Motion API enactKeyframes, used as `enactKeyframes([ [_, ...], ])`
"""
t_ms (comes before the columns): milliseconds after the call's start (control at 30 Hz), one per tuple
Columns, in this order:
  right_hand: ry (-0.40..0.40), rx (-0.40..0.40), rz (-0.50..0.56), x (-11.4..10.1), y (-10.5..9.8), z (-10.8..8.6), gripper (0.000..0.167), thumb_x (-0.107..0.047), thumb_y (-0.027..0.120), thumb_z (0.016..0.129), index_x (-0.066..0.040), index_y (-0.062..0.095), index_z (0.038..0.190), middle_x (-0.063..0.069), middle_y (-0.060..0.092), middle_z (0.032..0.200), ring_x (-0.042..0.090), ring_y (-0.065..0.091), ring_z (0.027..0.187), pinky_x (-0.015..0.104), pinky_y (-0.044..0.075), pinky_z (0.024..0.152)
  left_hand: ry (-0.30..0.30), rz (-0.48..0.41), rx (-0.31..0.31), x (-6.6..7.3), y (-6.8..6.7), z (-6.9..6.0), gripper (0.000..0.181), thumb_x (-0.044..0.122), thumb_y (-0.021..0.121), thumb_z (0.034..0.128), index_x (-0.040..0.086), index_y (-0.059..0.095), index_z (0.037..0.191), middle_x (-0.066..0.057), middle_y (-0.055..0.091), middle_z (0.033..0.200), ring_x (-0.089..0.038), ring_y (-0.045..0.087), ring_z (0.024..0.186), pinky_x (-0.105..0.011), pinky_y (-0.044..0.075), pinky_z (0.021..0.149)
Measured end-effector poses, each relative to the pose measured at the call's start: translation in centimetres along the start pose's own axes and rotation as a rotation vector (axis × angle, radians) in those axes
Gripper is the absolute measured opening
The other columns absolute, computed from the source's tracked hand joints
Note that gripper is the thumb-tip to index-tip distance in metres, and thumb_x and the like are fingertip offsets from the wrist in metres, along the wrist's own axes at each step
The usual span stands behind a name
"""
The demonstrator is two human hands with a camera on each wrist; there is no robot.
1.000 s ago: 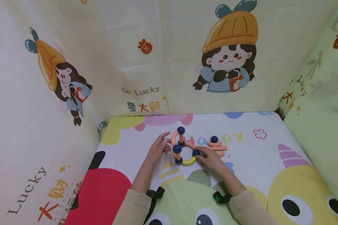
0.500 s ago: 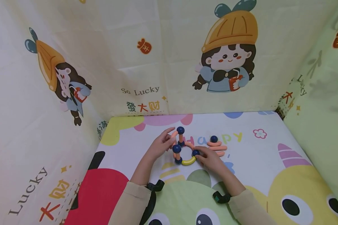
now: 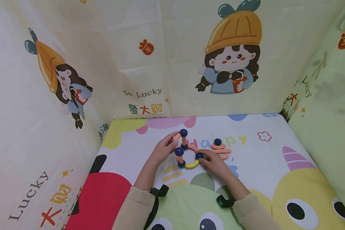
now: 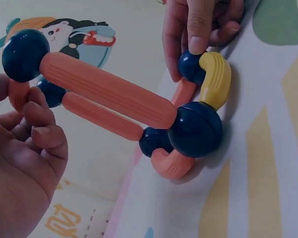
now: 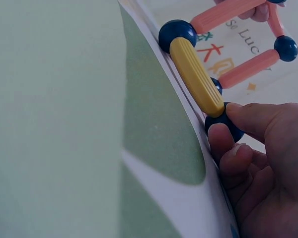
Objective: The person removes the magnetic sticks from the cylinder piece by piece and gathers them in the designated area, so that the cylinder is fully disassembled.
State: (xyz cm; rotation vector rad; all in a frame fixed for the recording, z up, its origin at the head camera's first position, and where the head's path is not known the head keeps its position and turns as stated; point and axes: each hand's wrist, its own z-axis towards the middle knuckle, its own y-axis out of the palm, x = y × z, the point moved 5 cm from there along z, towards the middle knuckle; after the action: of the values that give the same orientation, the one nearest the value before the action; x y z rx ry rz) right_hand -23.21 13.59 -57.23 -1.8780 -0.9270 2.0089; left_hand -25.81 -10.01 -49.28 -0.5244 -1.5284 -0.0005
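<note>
A frame of magnetic sticks and balls stands on the mat. Its base ring has pink curved sticks and one yellow curved stick point(image 3: 192, 164) joined by dark blue balls. Two straight pink sticks point(image 4: 107, 89) rise from the ring, each topped with a dark blue ball point(image 3: 183, 132). Between the top balls runs a curved pink stick point(image 4: 18, 95), which my left hand point(image 3: 163, 149) pinches between thumb and fingers. My right hand point(image 3: 214, 161) grips the dark blue ball point(image 5: 223, 126) at the ring's right side, by the yellow stick's end.
Right of the frame lie several loose pink sticks point(image 3: 222, 151) and a single dark blue ball point(image 3: 217, 141). Printed cloth walls point(image 3: 184, 105) close off the mat point(image 3: 247, 159) at the back and both sides.
My left hand has moved right and slightly up, from beside the frame onto the curved pink stick, and now pinches it. My right hand has kept its grip on the ball.
</note>
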Motion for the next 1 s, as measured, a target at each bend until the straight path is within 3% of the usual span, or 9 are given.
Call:
enactKeyframes([
  [133, -0.008, 0.004, -0.013, 0.0, 0.0, 0.0, 0.038, -0.028, 0.064, 0.097, -0.028, 0.06, 0.135, -0.004, 0.06, 0.077, 0.014, 0.057, 0.054, 0.029, 0.047, 0.059, 0.024, -0.01, -0.004, -0.2, 0.1, 0.0, 0.049, 0.053, 0.056, 0.0963, 0.043, 0.046, 0.143, -0.002, 0.048, 0.083, -0.018, 0.045, 0.065, -0.027, 0.041, 0.062],
  [300, -0.001, 0.001, -0.009, -0.1, 0.0, 0.0, 0.038, -0.028, 0.064, 0.097, -0.028, 0.06, 0.135, -0.003, 0.06, 0.074, 0.015, 0.057, 0.054, 0.029, 0.047, 0.058, 0.008, -0.019, 0.007, -0.6, 0.0, 0.1, 0.047, 0.05, 0.058, 0.0959, 0.047, 0.047, 0.141, -0.003, 0.051, 0.089, -0.021, 0.049, 0.072, -0.03, 0.045, 0.067],
  [467, -0.003, 0.002, -0.003, -0.2, 0.0, 0.0, 0.038, -0.028, 0.064, 0.097, -0.028, 0.06, 0.135, -0.003, 0.059, 0.071, 0.015, 0.056, 0.054, 0.029, 0.047, 0.057, 0.0, 0.04, 0.017, -0.9, -0.2, 0.2, 0.052, 0.054, 0.062, 0.0926, 0.048, 0.045, 0.141, -0.002, 0.058, 0.102, -0.022, 0.056, 0.086, -0.037, 0.05, 0.078],
  [600, 0.001, -0.002, -0.001, -0.3, 0.0, -0.1, 0.036, -0.03, 0.063, 0.098, -0.03, 0.06, 0.134, -0.003, 0.059, 0.067, 0.015, 0.055, 0.054, 0.029, 0.046, 0.054, -0.018, 0.092, 0.037, -1.2, -0.4, 0.3, 0.055, 0.058, 0.066, 0.0882, 0.048, 0.048, 0.139, 0.003, 0.062, 0.11, -0.021, 0.058, 0.09, -0.034, 0.049, 0.076],
  [833, 0.008, -0.002, 0.006, -0.2, -0.1, -0.1, 0.036, -0.029, 0.062, 0.098, -0.032, 0.059, 0.134, -0.003, 0.059, 0.066, 0.015, 0.054, 0.055, 0.028, 0.045, 0.053, -0.005, 0.221, 0.07, -1.9, -0.5, 0.7, 0.047, 0.048, 0.069, 0.0898, 0.041, 0.057, 0.135, 0.007, 0.062, 0.105, -0.019, 0.056, 0.087, -0.031, 0.049, 0.07],
  [1000, 0.001, -0.005, 0.01, -0.1, 0.0, -0.1, 0.036, -0.029, 0.062, 0.099, -0.032, 0.059, 0.135, -0.002, 0.058, 0.064, 0.015, 0.054, 0.053, 0.029, 0.045, 0.052, 0.013, 0.252, 0.088, -2.0, -0.6, 0.7, 0.047, 0.042, 0.071, 0.0902, 0.036, 0.059, 0.135, 0.006, 0.061, 0.106, -0.019, 0.055, 0.087, -0.031, 0.049, 0.07],
])
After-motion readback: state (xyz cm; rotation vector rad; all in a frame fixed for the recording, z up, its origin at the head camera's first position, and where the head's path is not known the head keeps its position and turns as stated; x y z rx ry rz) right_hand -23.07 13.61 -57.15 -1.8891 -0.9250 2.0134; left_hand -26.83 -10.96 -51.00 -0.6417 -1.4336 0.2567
